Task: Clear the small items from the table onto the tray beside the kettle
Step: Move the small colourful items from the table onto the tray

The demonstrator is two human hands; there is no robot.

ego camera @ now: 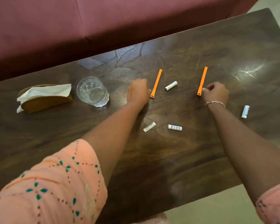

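**Both hands at the orange sticks**

The near end of the right orange stick [202, 80] is pinched by the curled fingers of the right hand [216, 92]. The left orange stick [156, 83] is touched at its near end by the curled left hand [138, 92]; a hold cannot be told. "Heybright" is read on the near battery [149, 127]. Just right of it lies the symbol-marked battery [174, 127]. The middle battery [171, 85] lies between the sticks, and the rightmost battery [245, 112] right of the right wrist.

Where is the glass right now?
In the head view the glass stands on the left part of the table, between the napkin holder and the left hand.
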